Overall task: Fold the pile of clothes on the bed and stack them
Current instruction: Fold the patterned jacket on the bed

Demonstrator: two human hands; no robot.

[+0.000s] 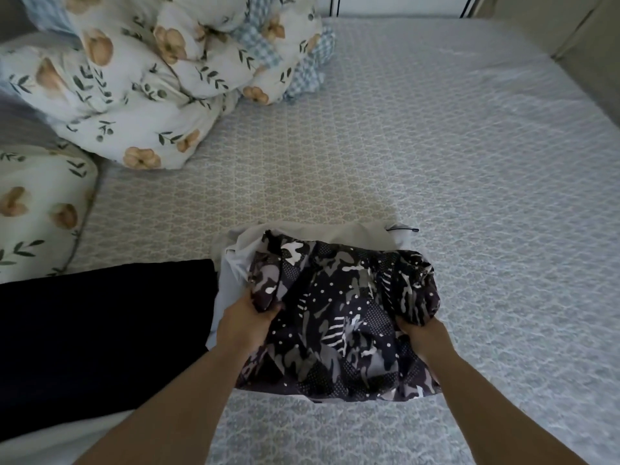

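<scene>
A dark camouflage garment (339, 313) is gripped at both sides by the left hand (246, 322) and right hand (421, 335), fingers buried in folds, over a mostly hidden pale garment (241, 250) on the bed (469, 146)

a bed (436, 146) fills nearly the whole view, covered in a pale grey sheet with a fine lattice pattern. a bunched floral duvet (151, 68) with tan blossoms, green sprigs and a blue gingham underside sits at its far left corner. a matching floral pillow (37, 209) lies along the left edge. a beige wall (590, 45) runs along the right side. the light is dim and cool.
</scene>
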